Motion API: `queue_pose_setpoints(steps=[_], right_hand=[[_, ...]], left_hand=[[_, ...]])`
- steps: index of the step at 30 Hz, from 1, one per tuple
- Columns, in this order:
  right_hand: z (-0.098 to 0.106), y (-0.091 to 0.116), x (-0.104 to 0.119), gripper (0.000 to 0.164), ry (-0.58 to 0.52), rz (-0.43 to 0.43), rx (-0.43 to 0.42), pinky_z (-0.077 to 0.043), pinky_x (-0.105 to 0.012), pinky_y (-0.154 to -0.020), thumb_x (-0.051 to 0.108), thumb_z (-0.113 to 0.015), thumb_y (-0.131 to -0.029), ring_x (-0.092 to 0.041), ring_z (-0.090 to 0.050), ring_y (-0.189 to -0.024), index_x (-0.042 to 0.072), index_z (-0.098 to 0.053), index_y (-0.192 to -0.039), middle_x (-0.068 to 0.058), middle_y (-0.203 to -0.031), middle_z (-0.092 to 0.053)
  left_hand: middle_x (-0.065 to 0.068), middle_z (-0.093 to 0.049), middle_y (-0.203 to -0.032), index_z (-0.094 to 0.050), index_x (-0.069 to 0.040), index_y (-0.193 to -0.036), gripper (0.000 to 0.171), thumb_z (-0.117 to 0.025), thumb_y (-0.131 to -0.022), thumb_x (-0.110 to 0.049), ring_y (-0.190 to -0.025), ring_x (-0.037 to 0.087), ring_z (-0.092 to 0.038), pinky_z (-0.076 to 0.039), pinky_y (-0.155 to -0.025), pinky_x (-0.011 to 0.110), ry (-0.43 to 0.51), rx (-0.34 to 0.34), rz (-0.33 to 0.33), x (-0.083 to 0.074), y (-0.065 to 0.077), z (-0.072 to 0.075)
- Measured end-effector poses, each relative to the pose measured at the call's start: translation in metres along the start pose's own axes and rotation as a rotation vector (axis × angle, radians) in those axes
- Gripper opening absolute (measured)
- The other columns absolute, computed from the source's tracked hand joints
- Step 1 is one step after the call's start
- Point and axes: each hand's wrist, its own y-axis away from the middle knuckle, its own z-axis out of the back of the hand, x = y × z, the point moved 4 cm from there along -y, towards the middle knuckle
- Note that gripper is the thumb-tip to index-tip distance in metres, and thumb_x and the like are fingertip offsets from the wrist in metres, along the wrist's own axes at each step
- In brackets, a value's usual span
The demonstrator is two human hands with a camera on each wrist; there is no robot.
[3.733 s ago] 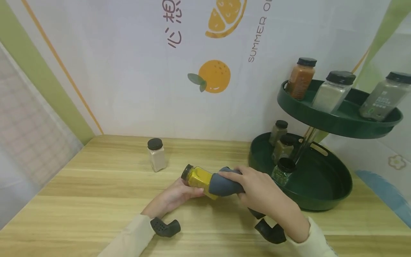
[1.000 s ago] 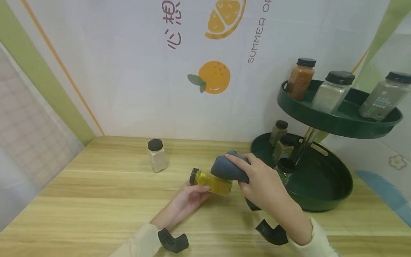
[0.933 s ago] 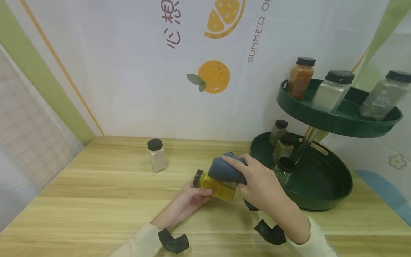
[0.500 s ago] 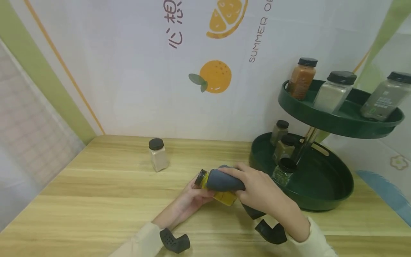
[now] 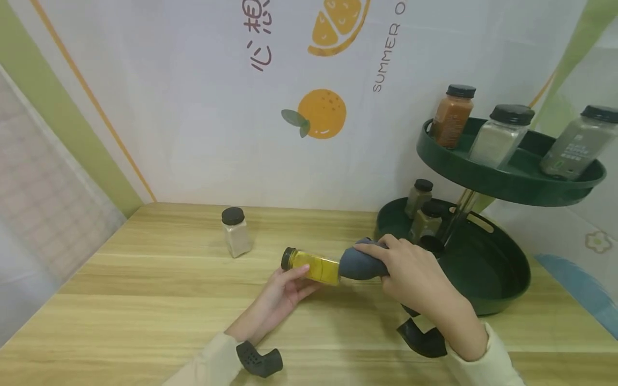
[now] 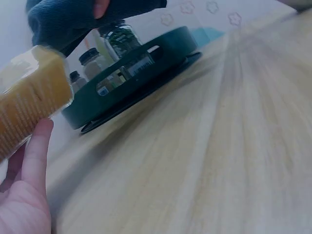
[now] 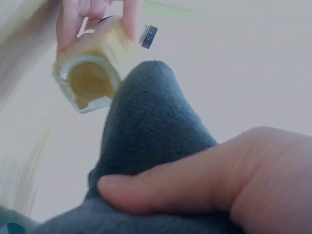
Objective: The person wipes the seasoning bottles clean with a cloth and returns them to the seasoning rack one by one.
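My left hand (image 5: pixel 285 294) grips a clear spice jar (image 5: pixel 316 267) of yellow powder with a black lid, tilted on its side above the table, lid toward the left. The left wrist view shows fine print on one face of the jar (image 6: pixel 31 97). My right hand (image 5: pixel 417 271) holds a folded dark blue-grey cloth (image 5: pixel 362 261), its thumb pressed along the top. In the head view the cloth's end is right at the jar's base. From the right wrist, the jar's base (image 7: pixel 90 83) faces the camera beside the cloth's tip (image 7: pixel 151 107).
A jar of pale powder (image 5: pixel 236 236) stands at the back left of the wooden table (image 5: pixel 145 300). At the right is a two-tier dark green rack (image 5: pixel 512 185). Its upper tier bears an orange-red jar (image 5: pixel 452 120) and two others; several smaller jars stand on the lower tier.
The cloth has passed back and forth over the jar's side and now sits at its base, farther right. The jar, turned in my left hand, lies nearer level than half a second ago.
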Motion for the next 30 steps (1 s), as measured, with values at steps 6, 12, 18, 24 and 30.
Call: queue_pose_setpoints(steps=[6, 12, 18, 24, 30], right_hand=[[-0.002, -0.002, 0.009, 0.068, -0.009, -0.002, -0.077, -0.053, -0.043, -0.066, 0.003, -0.073, -0.070, -0.026, -0.061, -0.089, 0.032, -0.054, -0.129, -0.009, -0.106, -0.061], [-0.010, -0.005, 0.026, 0.073, -0.062, 0.102, -0.098, -0.052, -0.045, -0.078, 0.005, -0.077, -0.069, -0.029, -0.061, -0.099, 0.033, -0.051, -0.132, -0.010, -0.115, -0.060], [-0.023, -0.004, 0.037, 0.075, -0.072, 0.211, -0.053, -0.052, -0.044, -0.079, 0.007, -0.078, -0.068, -0.027, -0.060, -0.099, 0.034, -0.050, -0.133, -0.008, -0.116, -0.057], [-0.023, -0.001, 0.037, 0.069, -0.094, 0.203, 0.027, -0.052, -0.039, -0.075, 0.002, -0.071, -0.070, -0.023, -0.058, -0.094, 0.033, -0.054, -0.130, -0.005, -0.115, -0.057], [-0.012, 0.002, 0.031, 0.070, -0.093, 0.162, 0.051, -0.051, -0.041, -0.077, -0.001, -0.068, -0.069, -0.025, -0.059, -0.096, 0.035, -0.055, -0.128, -0.005, -0.120, -0.057]], left_hand=[[0.002, -0.060, -0.113, -0.051, -0.013, -0.116, 0.021, -0.046, -0.098, -0.023, -0.105, 0.018, -0.060, -0.045, -0.097, 0.035, 0.017, 0.054, 0.030, 0.001, -0.002, 0.002], [0.001, -0.065, -0.109, -0.056, -0.014, -0.115, 0.028, -0.041, -0.099, -0.032, -0.100, 0.017, -0.063, -0.048, -0.095, 0.036, -0.079, 0.108, 0.056, 0.001, -0.001, -0.002], [0.001, -0.057, -0.125, -0.037, -0.007, -0.137, 0.055, -0.037, -0.098, -0.045, -0.111, 0.015, -0.056, -0.048, -0.092, 0.033, -0.192, 0.087, 0.086, 0.000, -0.001, -0.005], [-0.002, -0.057, -0.112, -0.042, -0.012, -0.123, 0.043, -0.039, -0.097, -0.046, -0.102, 0.012, -0.054, -0.045, -0.086, 0.027, -0.210, 0.006, 0.087, 0.001, -0.001, -0.004], [0.002, -0.048, -0.120, -0.033, -0.013, -0.132, 0.050, -0.037, -0.097, -0.048, -0.107, 0.014, -0.054, -0.047, -0.091, 0.026, -0.030, -0.055, 0.065, 0.001, -0.001, 0.001]])
